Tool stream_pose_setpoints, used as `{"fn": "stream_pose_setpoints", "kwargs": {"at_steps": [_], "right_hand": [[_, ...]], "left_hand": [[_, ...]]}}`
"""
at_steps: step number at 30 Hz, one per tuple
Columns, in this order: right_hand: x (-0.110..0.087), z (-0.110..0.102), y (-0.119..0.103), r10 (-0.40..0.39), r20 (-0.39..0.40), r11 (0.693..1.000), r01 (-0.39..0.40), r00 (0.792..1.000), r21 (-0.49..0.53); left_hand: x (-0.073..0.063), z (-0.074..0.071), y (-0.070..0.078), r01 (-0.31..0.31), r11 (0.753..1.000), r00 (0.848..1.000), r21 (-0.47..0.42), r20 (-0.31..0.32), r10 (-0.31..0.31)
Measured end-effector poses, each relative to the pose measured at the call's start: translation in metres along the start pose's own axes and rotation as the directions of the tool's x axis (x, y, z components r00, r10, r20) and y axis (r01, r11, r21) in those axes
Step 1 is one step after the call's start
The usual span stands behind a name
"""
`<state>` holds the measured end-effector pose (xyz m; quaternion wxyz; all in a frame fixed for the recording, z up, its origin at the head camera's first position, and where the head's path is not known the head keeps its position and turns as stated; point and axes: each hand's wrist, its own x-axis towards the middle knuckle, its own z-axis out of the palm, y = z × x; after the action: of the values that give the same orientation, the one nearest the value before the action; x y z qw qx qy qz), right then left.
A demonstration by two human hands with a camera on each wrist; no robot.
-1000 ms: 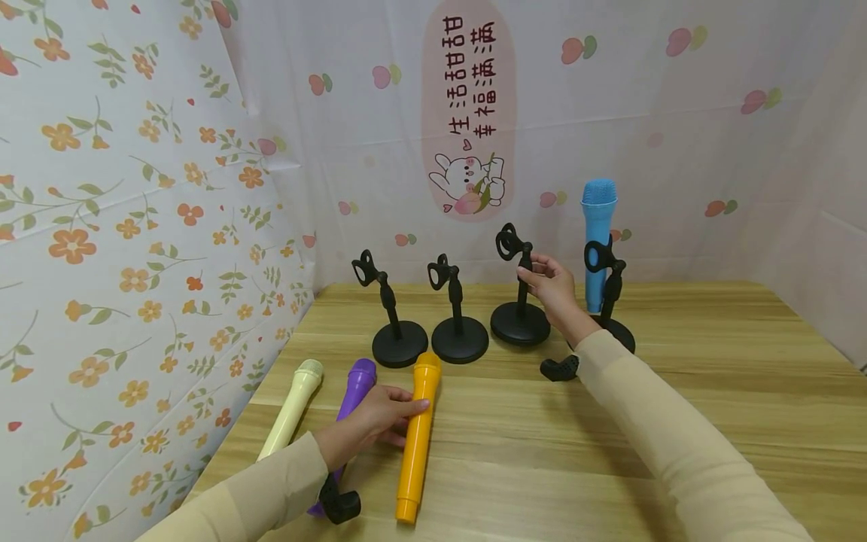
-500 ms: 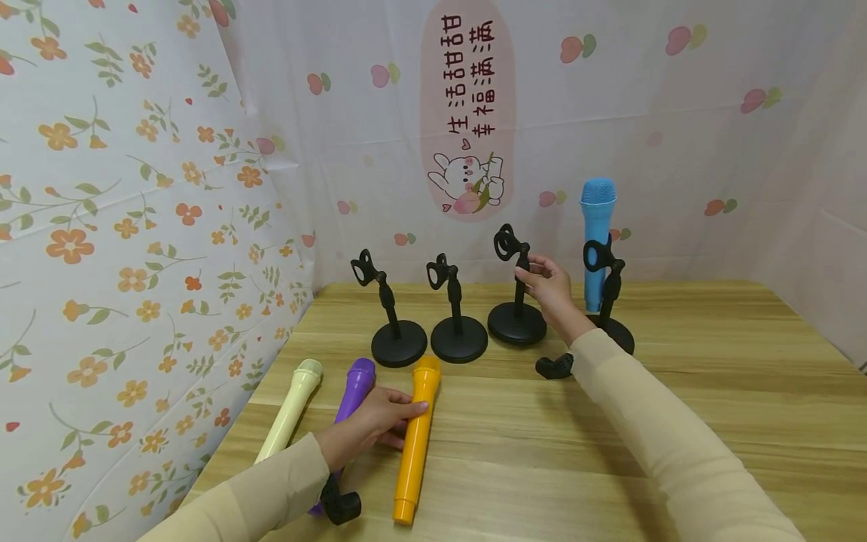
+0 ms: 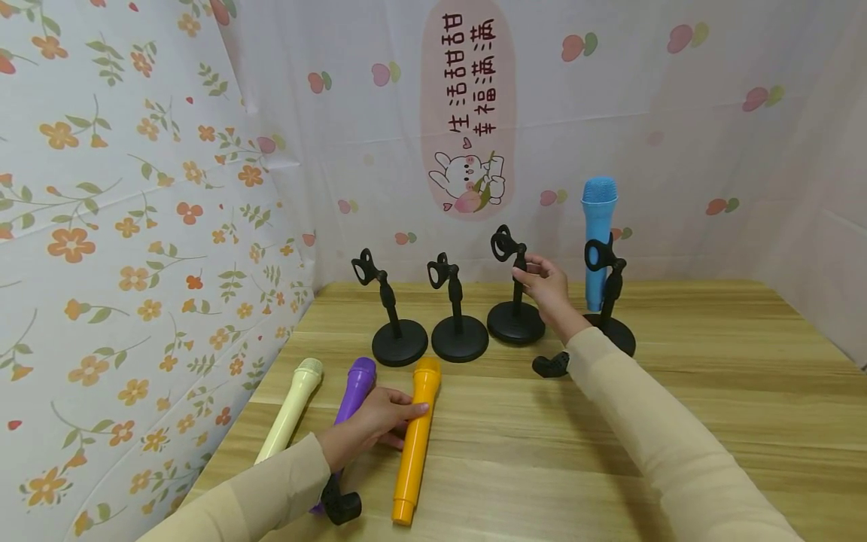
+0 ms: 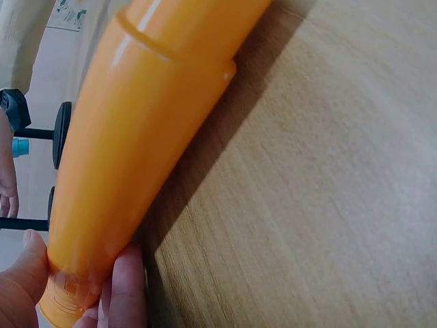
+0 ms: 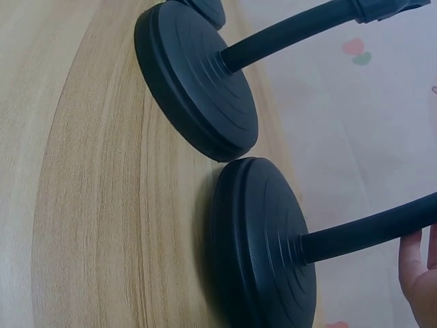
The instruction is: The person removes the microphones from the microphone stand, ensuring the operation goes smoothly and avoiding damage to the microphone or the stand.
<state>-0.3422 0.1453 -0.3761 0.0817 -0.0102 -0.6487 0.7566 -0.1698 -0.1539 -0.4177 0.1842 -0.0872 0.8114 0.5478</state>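
Note:
My left hand (image 3: pixel 379 418) pinches an orange microphone (image 3: pixel 415 459) between thumb and fingers. In the left wrist view the orange microphone (image 4: pixel 130 150) fills much of the picture, its shadow on the wood beside it. My right hand (image 3: pixel 547 290) grips the upper post of a black microphone stand (image 3: pixel 517 324), third from the left in the back row. In the right wrist view that stand's round base (image 5: pixel 266 253) appears close beside the neighbouring stand's base (image 5: pixel 194 82); whether it rests flat on the table cannot be told. Its clip ring is vacant.
Two black stands (image 3: pixel 400 342) are left of the held one. Another stand (image 3: pixel 612 290) is to its right, with a blue microphone (image 3: pixel 599 226) upright behind it. Purple (image 3: pixel 357 388) and pale yellow (image 3: pixel 291 410) microphones lie left on the wooden table (image 3: pixel 745 376). Patterned cloth hangs behind.
My right hand has shifted the gripped stand slightly to the left. The orange microphone's near end has moved a little left and its head slightly nearer; my left hand keeps its hold.

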Motion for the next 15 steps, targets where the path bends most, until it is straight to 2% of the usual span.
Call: {"fn": "stream_pose_setpoints", "kwargs": {"at_steps": [15], "right_hand": [[0.0006,0.0049,0.0038,0.000,-0.013,0.999,0.000,1.000,-0.037]], "left_hand": [[-0.0009,0.0011,0.0011,-0.019,1.000,0.999,0.023,-0.039,0.020]]}}
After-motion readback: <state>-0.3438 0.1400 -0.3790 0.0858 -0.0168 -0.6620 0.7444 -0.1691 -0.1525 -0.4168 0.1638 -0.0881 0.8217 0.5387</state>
